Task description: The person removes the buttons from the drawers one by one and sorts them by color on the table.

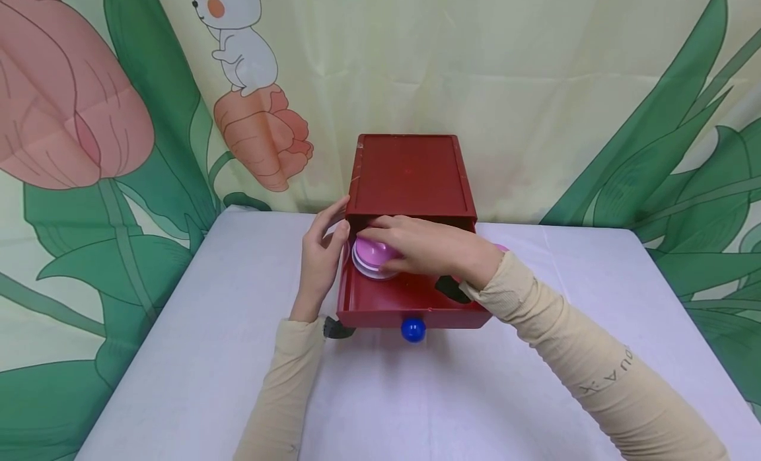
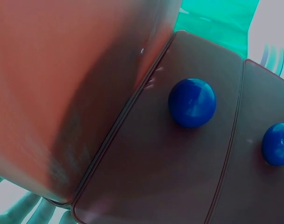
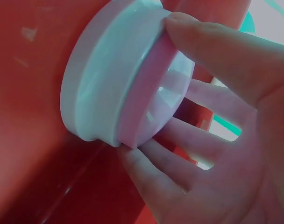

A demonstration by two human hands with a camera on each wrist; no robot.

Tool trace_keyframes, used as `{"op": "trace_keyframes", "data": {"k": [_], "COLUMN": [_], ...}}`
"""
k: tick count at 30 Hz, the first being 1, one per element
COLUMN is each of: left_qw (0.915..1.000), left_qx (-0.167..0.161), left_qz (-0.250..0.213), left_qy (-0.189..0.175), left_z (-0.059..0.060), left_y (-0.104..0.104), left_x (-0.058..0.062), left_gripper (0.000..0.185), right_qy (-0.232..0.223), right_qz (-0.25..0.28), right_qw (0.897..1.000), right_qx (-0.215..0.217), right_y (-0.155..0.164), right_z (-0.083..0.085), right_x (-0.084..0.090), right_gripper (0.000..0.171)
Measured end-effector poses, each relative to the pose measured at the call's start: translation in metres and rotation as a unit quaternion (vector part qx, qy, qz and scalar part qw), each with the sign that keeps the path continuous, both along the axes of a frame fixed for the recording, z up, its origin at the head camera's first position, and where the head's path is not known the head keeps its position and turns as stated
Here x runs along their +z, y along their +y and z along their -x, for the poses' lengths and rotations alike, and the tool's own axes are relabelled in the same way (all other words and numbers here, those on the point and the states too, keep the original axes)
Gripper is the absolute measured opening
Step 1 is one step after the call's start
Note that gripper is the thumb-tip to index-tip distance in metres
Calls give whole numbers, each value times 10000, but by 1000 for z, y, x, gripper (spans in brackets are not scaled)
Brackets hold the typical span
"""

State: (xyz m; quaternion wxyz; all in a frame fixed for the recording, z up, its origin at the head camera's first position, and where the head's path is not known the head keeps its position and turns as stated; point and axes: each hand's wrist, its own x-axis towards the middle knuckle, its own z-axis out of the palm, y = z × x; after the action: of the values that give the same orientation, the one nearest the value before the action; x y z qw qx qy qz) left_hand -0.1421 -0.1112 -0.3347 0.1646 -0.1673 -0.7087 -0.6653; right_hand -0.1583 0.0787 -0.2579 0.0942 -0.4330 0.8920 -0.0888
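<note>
Box: we are looking at a red box [image 1: 409, 174] sitting on a grey table [image 1: 178, 355], hard against a flowered curtain [image 1: 89, 131].
Drawer: its drawer [image 1: 410, 302] is standing pulled out toward us from the box's front, with a blue knob [image 1: 413, 329] on its face.
Bowls: we are seeing 2 bowls [image 1: 373, 256] stacked inside the drawer, near its left wall and just under the box's front edge; the pink 1 is sitting in the white 1.
Right hand: our right hand [image 1: 425, 246] is reaching into the drawer from the right and gripping the bowls; in the right wrist view the thumb [image 3: 221, 51] is pressing on the pink rim and the fingers [image 3: 151, 172] are curling round the far side, so the grip is closing on the stack.
Left hand: our left hand [image 1: 321, 259] is resting upright against the left side of the box and drawer, fingers nearly straight and touching the wood, holding nothing.
Left wrist view: we are seeing 2 blue knobs [image 2: 192, 102] on dark drawer fronts, close up beside the box's red side; we cannot tell the hand's grip from here.
Other: a dark thing [image 1: 337, 327] is lying on the table at the drawer's front left corner; we cannot tell what it is. Something pink [image 1: 501, 248] is showing just right of the box, mostly hidden by our right arm.
</note>
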Motion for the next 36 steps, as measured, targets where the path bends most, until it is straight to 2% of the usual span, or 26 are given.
{"op": "trace_keyframes", "data": {"k": [8,20,36], "left_qw": [10000,10000,10000], "left_qx": [14,-7,-20], "left_qz": [-34,-38,-14], "left_qy": [-29,-58,-70], "left_z": [-1,-2,-2], "left_y": [0,1,2], "left_x": [0,1,2], "left_gripper": [44,44,47], "right_qy": [-52,-189,-156], "right_qz": [44,238,254], "right_qw": [10000,9992,9992], "right_qx": [2,254,252], "right_y": [2,10,22], "right_z": [-1,-4,-9], "right_x": [1,3,13], "right_gripper": [58,57,54]}}
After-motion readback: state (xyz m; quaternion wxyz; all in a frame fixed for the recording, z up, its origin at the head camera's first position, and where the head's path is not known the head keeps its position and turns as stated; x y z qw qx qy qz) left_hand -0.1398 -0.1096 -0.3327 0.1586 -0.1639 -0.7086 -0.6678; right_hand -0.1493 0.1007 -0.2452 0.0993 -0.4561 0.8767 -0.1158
